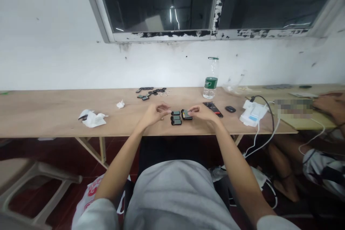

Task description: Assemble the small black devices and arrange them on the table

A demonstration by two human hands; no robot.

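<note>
Three small flat black-framed pieces point(176, 118) with grey faces lie in a short column on the wooden table, close to its front edge. My left hand point(156, 113) is just left of them, its fingers curved and apart with nothing visible in them. Right of the column is another small black-framed piece point(185, 114) with a grey face and a bit of yellow on it. The fingertips of my right hand point(202, 111) are closed on its right side. Too little detail shows to tell what these pieces are.
Several similar dark pieces point(151, 93) lie scattered at the back. A water bottle point(210, 83), a phone point(213, 109), a black oval case point(230, 109) and a white power strip point(253, 113) with cables stand rightward. Crumpled tissue point(93, 119) lies left. Another person's hand point(330, 104) is far right.
</note>
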